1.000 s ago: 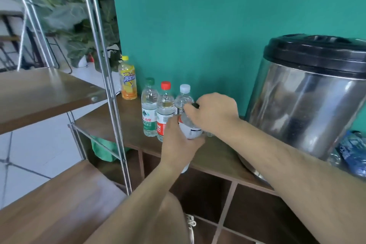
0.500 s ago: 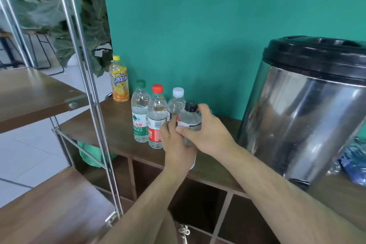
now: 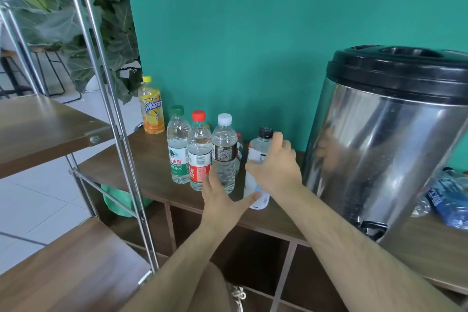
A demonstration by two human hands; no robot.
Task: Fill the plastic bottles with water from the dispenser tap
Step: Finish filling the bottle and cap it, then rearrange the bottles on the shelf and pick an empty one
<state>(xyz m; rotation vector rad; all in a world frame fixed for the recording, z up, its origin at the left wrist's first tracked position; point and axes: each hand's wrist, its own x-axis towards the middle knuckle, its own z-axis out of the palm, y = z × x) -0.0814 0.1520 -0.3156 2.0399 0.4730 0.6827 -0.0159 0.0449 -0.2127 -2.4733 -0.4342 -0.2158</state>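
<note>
- Two hands meet at the front edge of the shelf [image 3: 141, 159]: my left hand [image 3: 222, 200] lies open, thumb by the base of the bottle [image 3: 258, 153].
- My right hand [image 3: 276, 167] wraps its shoulder; I'd keep it upright and unscrew the cap [image 3: 265, 132].
- Then right, to the tap [image 3: 372, 228].

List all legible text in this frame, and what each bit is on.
"冰红茶": yellow-capped bottle.
"山泉" and "净水": green-capped bottle; characters before them are not legible.
Red-capped bottle, white-capped bottle, black-capped bottle, blue pack: print too small or blurred to read.
Dispenser: no text visible.
</note>
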